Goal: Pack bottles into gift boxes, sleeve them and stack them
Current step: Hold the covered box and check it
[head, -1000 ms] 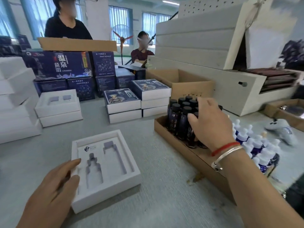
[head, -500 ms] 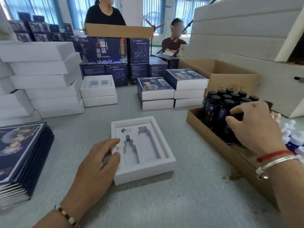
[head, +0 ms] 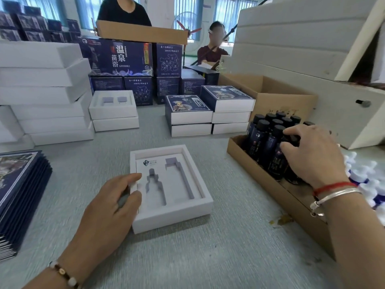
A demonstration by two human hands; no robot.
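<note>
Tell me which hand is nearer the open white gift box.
Left. The left hand rests on the open white gift box's left edge; the right hand is off to its right, gripping a dark bottle in the cardboard tray.

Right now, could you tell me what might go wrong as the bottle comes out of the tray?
The dark bottles stand tightly packed in the cardboard tray, so the right hand, gripping one at the cap, might topple its neighbours. The gift box is steadied only at its left edge by the left hand and might slide.
</note>
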